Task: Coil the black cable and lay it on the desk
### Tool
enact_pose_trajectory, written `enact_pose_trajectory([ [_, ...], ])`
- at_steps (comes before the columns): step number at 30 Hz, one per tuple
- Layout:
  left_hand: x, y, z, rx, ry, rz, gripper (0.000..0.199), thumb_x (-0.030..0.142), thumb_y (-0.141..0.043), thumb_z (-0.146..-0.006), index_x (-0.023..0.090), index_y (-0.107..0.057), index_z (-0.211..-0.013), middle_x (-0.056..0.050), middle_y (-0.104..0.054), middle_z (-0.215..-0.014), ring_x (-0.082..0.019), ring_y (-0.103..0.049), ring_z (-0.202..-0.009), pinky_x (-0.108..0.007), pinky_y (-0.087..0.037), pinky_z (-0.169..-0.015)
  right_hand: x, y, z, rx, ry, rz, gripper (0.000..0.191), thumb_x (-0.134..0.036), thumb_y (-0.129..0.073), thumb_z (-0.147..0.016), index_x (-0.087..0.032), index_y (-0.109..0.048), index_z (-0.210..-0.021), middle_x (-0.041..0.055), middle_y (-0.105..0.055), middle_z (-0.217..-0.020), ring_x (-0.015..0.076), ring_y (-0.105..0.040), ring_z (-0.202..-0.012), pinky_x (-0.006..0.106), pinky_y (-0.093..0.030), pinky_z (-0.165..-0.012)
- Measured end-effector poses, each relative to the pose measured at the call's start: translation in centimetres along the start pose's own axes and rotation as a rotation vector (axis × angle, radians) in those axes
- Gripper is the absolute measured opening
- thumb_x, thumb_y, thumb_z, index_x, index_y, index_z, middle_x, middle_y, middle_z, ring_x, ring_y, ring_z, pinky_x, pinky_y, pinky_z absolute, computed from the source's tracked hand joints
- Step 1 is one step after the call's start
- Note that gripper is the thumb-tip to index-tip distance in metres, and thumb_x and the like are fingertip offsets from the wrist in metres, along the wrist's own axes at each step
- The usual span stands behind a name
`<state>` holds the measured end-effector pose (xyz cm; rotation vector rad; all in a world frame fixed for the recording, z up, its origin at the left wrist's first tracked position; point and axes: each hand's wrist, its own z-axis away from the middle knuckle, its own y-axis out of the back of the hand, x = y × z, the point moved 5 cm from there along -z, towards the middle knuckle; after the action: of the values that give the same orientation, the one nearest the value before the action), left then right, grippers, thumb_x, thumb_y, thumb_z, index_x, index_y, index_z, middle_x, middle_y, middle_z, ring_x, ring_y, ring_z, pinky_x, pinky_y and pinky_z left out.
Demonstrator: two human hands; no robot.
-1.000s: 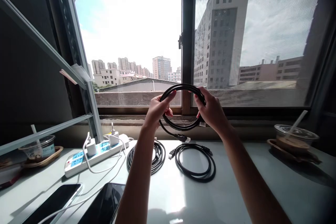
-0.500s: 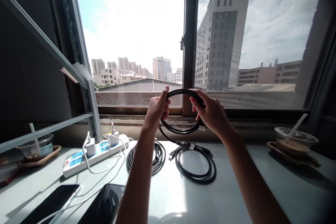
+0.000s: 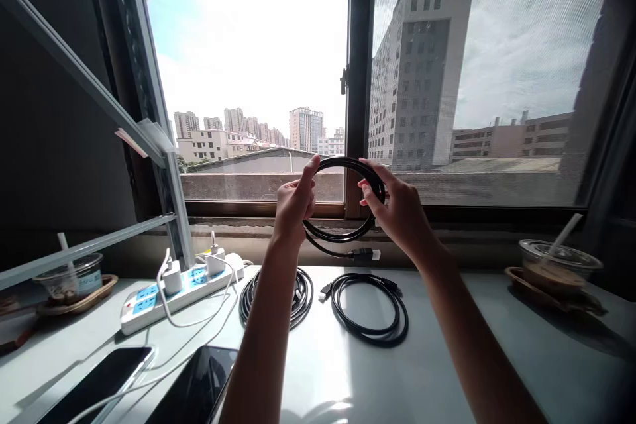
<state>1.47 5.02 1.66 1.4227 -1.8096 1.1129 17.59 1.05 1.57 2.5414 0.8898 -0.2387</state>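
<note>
A coiled black HDMI cable (image 3: 342, 236) is held up in front of the window, above the table. My left hand (image 3: 297, 202) is closed round the coil's left side, thumb pointing up. On its right side, my right hand (image 3: 396, 205) grips the loops between thumb and fingers. One plug (image 3: 365, 254) of this cable hangs below the coil, pointing right. Beneath lies a second coiled black cable (image 3: 370, 333) with its plugs showing. Further left, a third dark coil (image 3: 301, 305) is partly hidden behind my left forearm.
A white power strip (image 3: 186, 291) with plugged-in chargers and white cords lies at left. Two dark-screened phones (image 3: 99, 381) lie at the front left. Lidded drink cups stand in brown holders at left (image 3: 72, 278) and right (image 3: 559, 265). A metal frame (image 3: 171, 192) rises at left.
Both hands have lifted the coil slightly. Its hanging plug now swings clear above the cable on the table and points right.
</note>
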Motion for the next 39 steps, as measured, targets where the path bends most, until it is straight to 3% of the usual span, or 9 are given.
enact_pose_trajectory([
  [3,-0.1,0.0,0.0,-0.009,0.006,-0.022,0.058,0.051,-0.068,-0.073,0.019,-0.025,-0.048,0.011,-0.020,-0.041,-0.001,-0.014,-0.036,-0.018,-0.010,-0.034,0.3,-0.2,0.0,-0.084,0.004,-0.113,0.048,-0.022,-0.043,-0.091,-0.016,-0.043,-0.139,0.0067,-0.068,-0.103,0.0165,-0.067,-0.073,0.031,-0.053,-0.074],
  [7,-0.3,-0.3,0.3,0.076,0.014,-0.046,0.057,0.049,-0.068,-0.073,0.019,-0.028,-0.048,0.010,-0.021,-0.041,-0.001,-0.015,-0.036,-0.019,-0.012,-0.036,0.6,-0.3,0.2,-0.115,0.008,-0.094,0.051,-0.017,-0.042,-0.091,-0.016,-0.039,-0.142,0.0078,-0.066,-0.112,0.0176,-0.067,-0.081,0.030,-0.053,-0.073],
  [10,-0.1,-0.7,0.7,0.128,-0.048,-0.092,0.059,0.050,-0.068,-0.073,0.018,-0.026,-0.046,0.009,-0.020,-0.042,-0.002,-0.016,-0.037,-0.020,-0.013,-0.038,0.6,0.3,0.1,-0.036,-0.015,0.068,0.050,-0.014,-0.050,-0.087,-0.018,-0.048,-0.136,0.0078,-0.065,-0.114,0.0204,-0.066,-0.088,0.033,-0.052,-0.078],
  [14,0.6,-1.3,1.4,0.142,-0.139,-0.144,0.061,0.051,-0.066,-0.073,0.018,-0.025,-0.044,0.009,-0.020,-0.043,-0.002,-0.015,-0.038,-0.022,-0.011,-0.040,0.6,1.3,0.0,0.076,-0.104,0.184,0.028,-0.018,-0.061,-0.081,-0.018,-0.068,-0.108,0.0048,-0.070,-0.091,0.0225,-0.066,-0.079,0.033,-0.049,-0.073],
  [17,1.1,-1.7,1.8,0.099,-0.140,-0.146,0.061,0.051,-0.067,-0.072,0.018,-0.023,-0.045,0.009,-0.019,-0.042,-0.002,-0.014,-0.038,-0.023,-0.009,-0.039,0.8,1.3,-0.1,0.060,-0.119,0.147,0.016,-0.022,-0.060,-0.084,-0.017,-0.068,-0.097,0.0034,-0.070,-0.080,0.0206,-0.065,-0.071,0.030,-0.046,-0.066],
  [27,1.6,-1.3,1.3,-0.119,-0.062,-0.119,0.060,0.046,-0.065,-0.078,0.019,-0.022,-0.045,0.010,-0.019,-0.039,-0.001,-0.014,-0.035,-0.023,-0.008,-0.038,0.3,0.3,0.1,0.008,-0.129,0.107,0.026,-0.030,-0.040,-0.095,-0.016,-0.061,-0.099,0.0009,-0.059,-0.058,0.0156,-0.056,-0.052,0.027,-0.041,-0.059],
  [30,1.4,-1.3,1.3,-0.153,-0.074,-0.198,0.059,0.045,-0.066,-0.078,0.019,-0.024,-0.046,0.009,-0.020,-0.041,-0.001,-0.013,-0.037,-0.024,-0.007,-0.039,-0.3,0.4,0.2,-0.011,-0.101,0.037,0.027,-0.041,-0.047,-0.092,-0.019,-0.061,-0.100,0.0003,-0.064,-0.065,0.0168,-0.062,-0.062,0.027,-0.044,-0.063],
  [34,1.0,-2.1,1.5,-0.260,-0.080,-0.323,0.057,0.043,-0.069,-0.075,0.018,-0.027,-0.047,0.008,-0.022,-0.044,-0.001,-0.016,-0.040,-0.023,-0.009,-0.041,-1.3,0.6,0.3,-0.031,0.087,-0.110,0.036,-0.040,-0.051,-0.091,-0.024,-0.053,-0.123,0.0005,-0.069,-0.098,0.0128,-0.065,-0.070,0.025,-0.047,-0.067],
  [39,0.3,-2.7,1.5,-0.310,0.061,-0.360,0.058,0.049,-0.061,-0.080,0.018,-0.026,-0.047,0.009,-0.020,-0.042,0.000,-0.014,-0.038,-0.021,-0.009,-0.039,-1.0,0.9,0.0,-0.088,0.222,-0.207,0.030,-0.035,-0.054,-0.091,-0.026,-0.061,-0.119,0.0001,-0.065,-0.114,0.0149,-0.064,-0.092,0.025,-0.047,-0.080],
])
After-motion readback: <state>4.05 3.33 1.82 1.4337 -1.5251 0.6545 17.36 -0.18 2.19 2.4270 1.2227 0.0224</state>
